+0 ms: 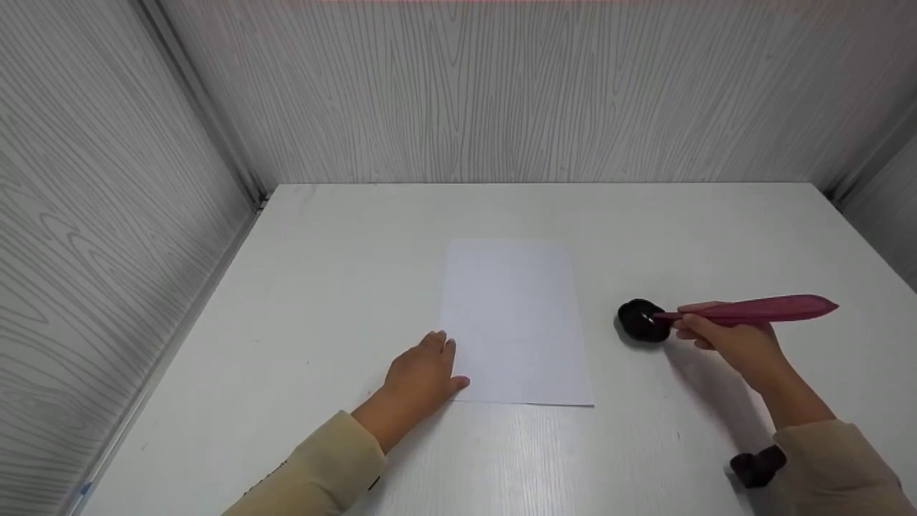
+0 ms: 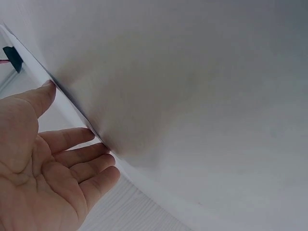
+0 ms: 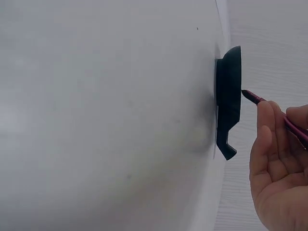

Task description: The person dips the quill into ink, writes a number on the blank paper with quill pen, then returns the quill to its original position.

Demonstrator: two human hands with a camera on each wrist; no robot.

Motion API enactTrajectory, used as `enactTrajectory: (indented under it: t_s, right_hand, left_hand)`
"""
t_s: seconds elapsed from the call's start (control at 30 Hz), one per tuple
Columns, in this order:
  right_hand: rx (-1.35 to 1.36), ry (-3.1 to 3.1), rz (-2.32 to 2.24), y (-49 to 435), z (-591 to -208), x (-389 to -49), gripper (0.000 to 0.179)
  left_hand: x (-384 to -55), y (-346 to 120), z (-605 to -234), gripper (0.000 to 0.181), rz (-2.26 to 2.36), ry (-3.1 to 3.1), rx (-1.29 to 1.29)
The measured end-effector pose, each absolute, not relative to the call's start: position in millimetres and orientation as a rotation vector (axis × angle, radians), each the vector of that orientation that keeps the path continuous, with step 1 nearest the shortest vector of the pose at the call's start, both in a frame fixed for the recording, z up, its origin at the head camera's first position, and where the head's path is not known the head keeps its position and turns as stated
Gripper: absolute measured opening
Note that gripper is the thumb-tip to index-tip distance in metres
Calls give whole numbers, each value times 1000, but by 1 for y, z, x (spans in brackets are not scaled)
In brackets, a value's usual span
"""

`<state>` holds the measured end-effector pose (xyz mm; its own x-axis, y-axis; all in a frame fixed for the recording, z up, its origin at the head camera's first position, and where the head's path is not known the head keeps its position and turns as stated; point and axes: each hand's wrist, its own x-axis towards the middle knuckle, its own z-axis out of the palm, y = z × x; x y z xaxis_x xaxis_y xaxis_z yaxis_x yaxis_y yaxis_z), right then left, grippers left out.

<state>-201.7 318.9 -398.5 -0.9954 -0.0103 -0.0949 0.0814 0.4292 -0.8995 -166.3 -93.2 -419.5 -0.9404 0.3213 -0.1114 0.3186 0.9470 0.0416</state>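
Note:
In the head view a white sheet of paper [image 1: 512,322] lies on the table. My left hand [image 1: 423,369] rests at its lower left edge, and the left wrist view shows the fingers and thumb [image 2: 43,98] extended at the surface. On the right, my right hand [image 1: 738,347] pinches a magenta feather quill pen [image 1: 777,308] by its thin shaft. Its feathered end points right. The pen's dark tip [image 3: 246,92] is at the opening of a small black ink dish [image 1: 637,324], just above the rim in the right wrist view. The dish's contents are hidden there.
The white table [image 1: 344,272] carries all of this. Grey wood-grain panels [image 1: 501,93] rise at its back, left and right. A small black object [image 1: 758,466] sits against the right sleeve cuff. The dish stands to the right of the paper, apart from it.

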Motion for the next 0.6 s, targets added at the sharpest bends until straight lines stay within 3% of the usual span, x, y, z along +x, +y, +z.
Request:
enactTrajectory:
  t_s: [0.6]
  right_hand:
    - [62,2442,-1961,307,-389,-211,37]
  left_hand:
    - [-167,-94,-422,65,86,2970,484]
